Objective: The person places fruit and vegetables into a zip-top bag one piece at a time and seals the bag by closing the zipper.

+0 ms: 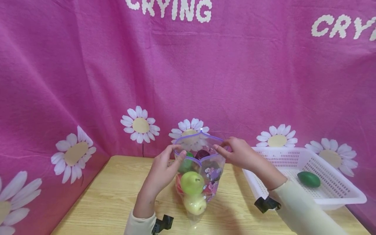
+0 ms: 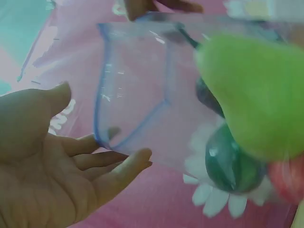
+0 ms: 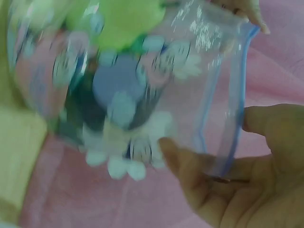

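Observation:
A clear zip bag [image 1: 218,163] with a purple-edged mouth and printed figures stands on the wooden table, its mouth spread apart. My left hand [image 1: 163,169] holds the left side of the rim, with fingers around its corner in the left wrist view. At the opposite side, my right hand [image 1: 239,153] grips the rim between thumb and fingers. Inside the bag, a green pear [image 1: 192,182] sits above a yellowish pear [image 1: 195,205]. A dark purple fruit [image 1: 202,154], a dark green round fruit [image 2: 235,161] and a red fruit [image 2: 287,180] lie behind them, partly hidden.
To the right, a white plastic basket [image 1: 346,192] with perforated walls holds one dark green oval fruit [image 1: 309,179]. My right forearm passes over its near left edge. A pink cloth [image 1: 235,81] with daisies and white letters hangs behind the wooden table [image 1: 102,195].

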Demonstrator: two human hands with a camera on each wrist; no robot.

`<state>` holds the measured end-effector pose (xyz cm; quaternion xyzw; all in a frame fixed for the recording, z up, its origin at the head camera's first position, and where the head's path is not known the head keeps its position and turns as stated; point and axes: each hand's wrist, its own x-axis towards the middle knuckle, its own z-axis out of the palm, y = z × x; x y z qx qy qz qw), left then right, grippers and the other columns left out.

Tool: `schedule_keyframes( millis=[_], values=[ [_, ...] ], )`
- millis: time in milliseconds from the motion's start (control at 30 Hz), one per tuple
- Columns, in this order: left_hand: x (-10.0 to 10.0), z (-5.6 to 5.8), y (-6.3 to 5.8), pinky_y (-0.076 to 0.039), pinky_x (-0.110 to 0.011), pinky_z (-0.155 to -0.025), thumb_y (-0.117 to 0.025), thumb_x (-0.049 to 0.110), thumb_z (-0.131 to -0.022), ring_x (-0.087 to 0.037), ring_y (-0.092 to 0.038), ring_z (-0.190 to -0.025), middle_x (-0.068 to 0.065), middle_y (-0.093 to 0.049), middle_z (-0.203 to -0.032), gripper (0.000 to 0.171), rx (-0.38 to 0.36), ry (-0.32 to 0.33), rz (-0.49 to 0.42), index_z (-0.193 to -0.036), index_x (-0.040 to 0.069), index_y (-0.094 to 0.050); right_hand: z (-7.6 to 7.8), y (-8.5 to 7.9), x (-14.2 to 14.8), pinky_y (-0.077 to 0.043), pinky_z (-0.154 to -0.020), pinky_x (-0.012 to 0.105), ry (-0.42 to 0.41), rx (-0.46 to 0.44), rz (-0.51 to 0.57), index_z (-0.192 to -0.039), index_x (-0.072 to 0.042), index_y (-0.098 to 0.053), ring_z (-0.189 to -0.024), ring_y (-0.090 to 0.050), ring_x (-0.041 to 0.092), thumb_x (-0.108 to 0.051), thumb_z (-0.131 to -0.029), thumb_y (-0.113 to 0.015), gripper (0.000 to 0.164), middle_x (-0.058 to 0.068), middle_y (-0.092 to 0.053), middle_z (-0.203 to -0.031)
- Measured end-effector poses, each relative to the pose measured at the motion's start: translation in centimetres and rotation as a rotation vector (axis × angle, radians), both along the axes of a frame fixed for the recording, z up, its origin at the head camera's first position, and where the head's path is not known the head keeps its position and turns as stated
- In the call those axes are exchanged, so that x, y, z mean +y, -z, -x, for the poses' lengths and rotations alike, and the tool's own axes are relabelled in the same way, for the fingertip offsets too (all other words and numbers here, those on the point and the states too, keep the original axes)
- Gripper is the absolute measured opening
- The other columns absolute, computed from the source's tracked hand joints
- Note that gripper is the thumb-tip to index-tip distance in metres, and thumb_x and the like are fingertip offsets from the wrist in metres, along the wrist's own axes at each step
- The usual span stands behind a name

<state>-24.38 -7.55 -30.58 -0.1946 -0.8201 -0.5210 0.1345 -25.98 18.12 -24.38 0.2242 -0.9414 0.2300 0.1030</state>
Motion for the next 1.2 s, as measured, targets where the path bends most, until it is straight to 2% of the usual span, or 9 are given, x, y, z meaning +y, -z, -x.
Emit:
schedule_keyframes(
  millis=[133,233,333,433,567,767,900,1067,1200],
  values=[
    [0.8,-0.3,0.0,-0.042,-0.054,-0.110,-0.049,0.040,-0.107,-0.036,-0.043,-0.142,-0.017,-0.049,-0.152,0.057,-0.069,0.088,-0.085,-0.145,-0.001,-0.052,-0.1,0.6,-0.4,-0.053,-0.055,0.031,-0.014,-0.123,0.120,-0.122,0.015,-0.063,-0.055,-0.063,0.012,-0.017,-0.095,-0.065,0.042,0.008,-0.068,-0.068],
    [1.5,-0.2,0.2,-0.034,-0.053,-0.115,-0.047,0.040,-0.108,-0.036,-0.030,-0.149,-0.020,-0.038,-0.159,0.061,-0.069,0.123,-0.103,-0.147,-0.006,-0.047,-0.3,0.8,-0.7,-0.056,-0.063,0.034,-0.018,-0.095,0.134,-0.126,0.018,-0.059,-0.065,-0.065,0.016,-0.009,-0.084,-0.068,0.050,0.013,-0.069,-0.085],
    [1.9,0.0,0.4,-0.036,-0.053,-0.113,-0.048,0.039,-0.107,-0.038,-0.031,-0.148,-0.020,-0.034,-0.161,0.062,-0.056,0.095,-0.114,-0.149,-0.007,-0.044,-0.4,0.8,-1.0,-0.056,-0.083,0.043,0.004,-0.034,0.115,-0.126,0.017,-0.061,-0.083,-0.066,0.024,-0.010,-0.080,-0.072,0.055,0.024,-0.068,-0.112],
    [1.8,0.2,0.6,-0.040,-0.052,-0.110,-0.052,0.036,-0.106,-0.039,-0.037,-0.145,-0.018,-0.033,-0.162,0.061,-0.047,0.044,-0.124,-0.150,-0.005,-0.043,-0.5,0.7,-1.1,-0.053,-0.093,0.048,0.032,-0.003,0.106,-0.125,0.017,-0.062,-0.086,-0.065,0.023,-0.011,-0.081,-0.075,0.054,0.030,-0.058,-0.134],
    [1.5,0.4,0.6,-0.047,-0.048,-0.105,-0.059,0.028,-0.103,-0.038,-0.041,-0.142,-0.017,-0.035,-0.161,0.060,-0.029,0.009,-0.118,-0.150,-0.005,-0.043,-0.4,0.7,-0.8,-0.055,-0.075,0.035,0.005,-0.026,0.110,-0.127,0.017,-0.060,-0.069,-0.059,0.011,-0.010,-0.084,-0.073,0.052,0.030,-0.056,-0.135],
    [1.1,0.2,0.5,-0.055,-0.045,-0.097,-0.066,0.026,-0.098,-0.031,-0.060,-0.116,-0.017,-0.051,-0.148,0.057,0.043,-0.102,-0.030,-0.145,-0.003,-0.051,-0.1,0.8,0.6,-0.049,-0.061,0.025,-0.086,0.069,0.153,-0.120,0.004,-0.071,-0.071,-0.056,0.009,-0.012,-0.093,-0.068,0.031,0.019,-0.064,-0.116],
    [0.5,0.1,0.6,-0.051,-0.050,-0.102,-0.069,0.028,-0.097,-0.031,-0.059,-0.122,-0.015,-0.059,-0.138,0.047,0.085,-0.155,0.011,-0.135,0.001,-0.060,0.2,0.7,3.4,-0.053,-0.068,0.025,-0.069,0.168,0.195,-0.110,-0.001,-0.074,-0.083,-0.067,0.017,-0.012,-0.097,-0.067,0.018,0.017,-0.065,-0.114],
    [-0.7,0.5,0.9,-0.056,-0.045,-0.096,-0.075,0.033,-0.092,-0.027,-0.063,-0.114,-0.010,-0.063,-0.125,0.031,0.112,-0.167,0.032,-0.109,0.007,-0.070,1.4,1.8,10.5,-0.054,-0.066,0.030,0.067,0.268,0.147,-0.104,-0.002,-0.073,-0.085,-0.071,0.033,-0.011,-0.096,-0.066,0.014,0.023,-0.066,-0.113],
    [-1.8,0.7,0.9,-0.057,-0.044,-0.092,-0.081,0.031,-0.086,-0.028,-0.063,-0.114,-0.011,-0.063,-0.121,0.030,0.131,-0.193,0.050,-0.099,0.007,-0.069,2.6,4.2,17.4,-0.056,-0.068,0.045,0.206,0.165,0.045,-0.106,0.005,-0.070,-0.084,-0.069,0.041,-0.013,-0.096,-0.064,0.021,0.033,-0.064,-0.113]
  ],
)
